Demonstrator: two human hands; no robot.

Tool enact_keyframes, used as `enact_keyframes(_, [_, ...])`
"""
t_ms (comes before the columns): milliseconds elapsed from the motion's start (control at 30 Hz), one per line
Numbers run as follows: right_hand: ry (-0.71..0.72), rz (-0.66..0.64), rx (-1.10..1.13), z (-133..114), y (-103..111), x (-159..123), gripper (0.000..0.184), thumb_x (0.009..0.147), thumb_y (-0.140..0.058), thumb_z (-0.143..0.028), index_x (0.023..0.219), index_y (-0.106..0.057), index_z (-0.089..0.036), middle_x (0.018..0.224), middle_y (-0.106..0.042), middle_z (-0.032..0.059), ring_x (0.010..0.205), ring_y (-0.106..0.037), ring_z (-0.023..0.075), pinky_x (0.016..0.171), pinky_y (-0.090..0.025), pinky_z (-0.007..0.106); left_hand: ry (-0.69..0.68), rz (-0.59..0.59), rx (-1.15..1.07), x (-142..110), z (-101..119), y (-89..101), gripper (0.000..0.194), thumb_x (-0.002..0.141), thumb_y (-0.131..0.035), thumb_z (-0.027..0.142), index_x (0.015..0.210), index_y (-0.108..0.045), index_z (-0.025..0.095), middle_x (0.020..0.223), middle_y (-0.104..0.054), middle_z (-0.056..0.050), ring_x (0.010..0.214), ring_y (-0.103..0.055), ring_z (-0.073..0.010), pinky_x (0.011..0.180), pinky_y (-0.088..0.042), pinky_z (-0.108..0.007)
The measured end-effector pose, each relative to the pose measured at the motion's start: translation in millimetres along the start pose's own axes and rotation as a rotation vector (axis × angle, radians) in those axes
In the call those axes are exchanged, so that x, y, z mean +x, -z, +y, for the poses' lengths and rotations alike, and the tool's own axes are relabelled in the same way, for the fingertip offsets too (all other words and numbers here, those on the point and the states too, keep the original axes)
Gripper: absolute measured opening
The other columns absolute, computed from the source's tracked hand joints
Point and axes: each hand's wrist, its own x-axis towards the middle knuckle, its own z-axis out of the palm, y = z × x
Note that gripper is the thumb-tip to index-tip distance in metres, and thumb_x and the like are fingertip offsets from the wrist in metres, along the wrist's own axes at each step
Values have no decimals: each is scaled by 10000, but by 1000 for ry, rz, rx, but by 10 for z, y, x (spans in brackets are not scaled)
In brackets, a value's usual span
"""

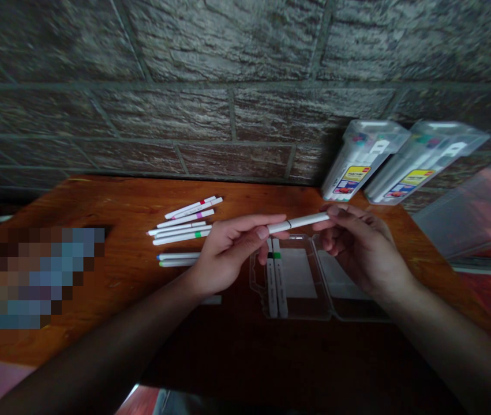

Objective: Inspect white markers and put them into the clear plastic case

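Note:
A white marker (300, 222) with a thin dark band is held nearly level between both hands, above an opened clear plastic case (323, 288). My left hand (232, 248) pinches its left end between thumb and fingers. At the other end, the thumb and fingertips of my right hand (360, 242) are closed on it. Two white markers (276, 282), one with a green band, lie side by side in the left half of the case. Left of my left hand, several loose white markers (184, 222) with coloured bands lie on the table, some partly hidden by that hand.
Two clear boxes of markers (366, 158) with yellow and blue labels lean against the stone wall (210, 115) at the back right. A blurred-out patch (40, 279) covers the table's left side. The wooden table (115, 199) meets the wall behind.

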Motion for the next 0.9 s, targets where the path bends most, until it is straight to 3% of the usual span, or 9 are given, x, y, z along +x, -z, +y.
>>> enact_keyframes(433, [9,-8,12,1,-2,-3,213,732,-931,-334,820,-799,-192,695,-800,19,437,-618,85,383,-475,153,-42,-5,-1,21,-20,4,279,985,-727,275,1238,-812,194,1027,-855,-116,590,-638,-101,604,-543,-242])
enact_keyframes(900, [148,-74,-108,42,3,-67,198,824,-901,-357,867,-787,-200,761,-823,36,476,-658,101,423,-480,177,18,162,123,55,-53,-7,202,912,-778,242,1085,-838,157,853,-842,-68,574,-644,-102,575,-559,-235])
